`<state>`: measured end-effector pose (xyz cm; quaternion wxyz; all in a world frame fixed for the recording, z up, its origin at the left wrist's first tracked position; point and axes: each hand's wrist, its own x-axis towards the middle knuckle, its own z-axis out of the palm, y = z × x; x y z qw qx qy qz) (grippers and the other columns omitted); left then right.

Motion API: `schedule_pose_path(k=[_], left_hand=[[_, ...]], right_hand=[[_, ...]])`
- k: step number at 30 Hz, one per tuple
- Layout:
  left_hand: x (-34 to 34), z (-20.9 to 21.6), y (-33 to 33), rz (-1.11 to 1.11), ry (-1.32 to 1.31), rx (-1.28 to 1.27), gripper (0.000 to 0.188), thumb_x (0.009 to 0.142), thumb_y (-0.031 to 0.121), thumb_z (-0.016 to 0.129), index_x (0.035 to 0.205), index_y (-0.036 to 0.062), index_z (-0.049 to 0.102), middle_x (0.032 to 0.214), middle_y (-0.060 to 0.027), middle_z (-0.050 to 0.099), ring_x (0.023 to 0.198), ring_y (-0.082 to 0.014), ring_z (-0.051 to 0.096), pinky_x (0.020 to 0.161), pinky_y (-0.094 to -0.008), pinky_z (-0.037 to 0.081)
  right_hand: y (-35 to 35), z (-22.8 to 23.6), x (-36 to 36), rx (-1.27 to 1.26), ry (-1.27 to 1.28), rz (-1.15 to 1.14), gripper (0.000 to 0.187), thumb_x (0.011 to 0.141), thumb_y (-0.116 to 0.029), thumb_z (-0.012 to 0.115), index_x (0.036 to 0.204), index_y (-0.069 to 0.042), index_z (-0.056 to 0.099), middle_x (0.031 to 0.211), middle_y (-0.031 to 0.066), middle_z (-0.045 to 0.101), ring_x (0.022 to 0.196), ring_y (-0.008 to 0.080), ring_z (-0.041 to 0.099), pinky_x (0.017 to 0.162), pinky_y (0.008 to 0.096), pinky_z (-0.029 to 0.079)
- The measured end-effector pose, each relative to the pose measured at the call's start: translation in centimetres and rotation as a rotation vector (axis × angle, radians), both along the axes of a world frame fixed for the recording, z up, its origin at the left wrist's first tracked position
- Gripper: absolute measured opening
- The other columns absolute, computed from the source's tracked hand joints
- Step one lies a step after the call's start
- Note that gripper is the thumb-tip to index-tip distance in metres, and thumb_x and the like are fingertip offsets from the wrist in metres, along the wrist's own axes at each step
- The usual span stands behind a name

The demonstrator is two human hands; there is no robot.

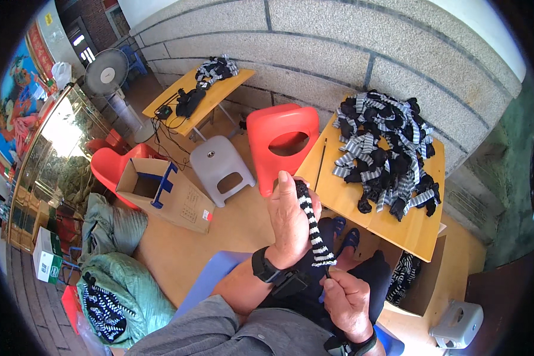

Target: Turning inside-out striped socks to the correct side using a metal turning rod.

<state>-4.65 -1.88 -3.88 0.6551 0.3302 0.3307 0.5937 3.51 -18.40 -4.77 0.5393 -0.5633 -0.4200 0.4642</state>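
Note:
My left hand [288, 219] is closed around a black-and-white striped knitted sock [315, 228], thumb up along it, the sock hanging down toward my lap. Just below its lower end, my right hand [347, 299] is closed in a pinch on a thin dark strip or stick, mostly hidden by the fingers. The tip of that dark piece meets the sock's lower edge. To the right, a heap of black and grey-striped socks [385, 148] covers much of a yellow wooden table [338, 199]. A thin dark rod [321, 163] lies at that table's left edge.
Under the table, an open carton [430, 285] holds striped knitwear. A red stool [282, 139], a grey stool [219, 166] and a cardboard box [166, 202] stand ahead and left. Green sacks [133, 285] are at lower left. Behind them are a fan [107, 74] and a second table [231, 83].

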Motion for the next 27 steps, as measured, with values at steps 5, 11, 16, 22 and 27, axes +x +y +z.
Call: schedule_pose_path(k=[5,11,16,22,27], left_hand=[[0.1,-0.2,0.0,0.002,0.02,0.041,0.055,0.097,0.061,0.038,0.096,0.0068,0.05,0.053,-0.0033,0.049,0.035,-0.0119,0.043,0.031,-0.025,0.034],[0.8,0.2,-1.3,-0.038,0.051,0.013,0.052,0.099,0.058,0.038,0.089,0.0077,0.051,0.052,-0.0039,0.051,0.036,-0.0116,0.045,0.033,-0.0245,0.036],[1.0,0.0,-1.2,-0.035,-0.021,-0.06,0.043,0.101,0.048,0.042,0.084,0.0095,0.049,0.059,-0.0038,0.055,0.045,-0.0104,0.049,0.04,-0.0242,0.039],[0.9,-0.3,-1.4,-0.039,-0.109,-0.033,0.036,0.103,0.041,0.042,0.087,0.0097,0.051,0.064,-0.0037,0.057,0.051,-0.0082,0.049,0.046,-0.0228,0.039],[0.9,-0.3,-1.5,-0.051,-0.142,-0.046,0.035,0.103,0.041,0.04,0.088,0.0106,0.048,0.064,-0.0048,0.058,0.05,-0.0084,0.049,0.045,-0.023,0.039]], right_hand=[[0.7,-0.3,0.4,0.019,0.014,0.014,0.018,0.097,-0.009,0.054,0.09,0.006,0.062,0.055,-0.0029,0.048,0.046,0.004,0.041,0.043,0.0216,0.032],[1.0,-1.6,0.4,0.061,0.055,0.001,0.02,0.097,-0.011,0.053,0.087,0.004,0.061,0.055,-0.0032,0.049,0.046,0.0037,0.042,0.043,0.0215,0.033],[0.8,-1.7,0.7,0.115,-0.053,0.009,0.02,0.098,-0.012,0.053,0.087,0.004,0.061,0.055,-0.0034,0.048,0.046,0.0037,0.041,0.043,0.0212,0.032],[-0.9,-1.4,0.7,0.047,0.009,-0.007,0.018,0.097,-0.01,0.053,0.089,0.004,0.062,0.055,-0.0033,0.048,0.046,0.0036,0.04,0.043,0.0212,0.03],[-1.3,0.0,0.1,-0.057,0.257,-0.055,0.019,0.097,-0.011,0.052,0.091,0.005,0.061,0.055,-0.0021,0.047,0.044,0.0044,0.038,0.042,0.0221,0.031]])
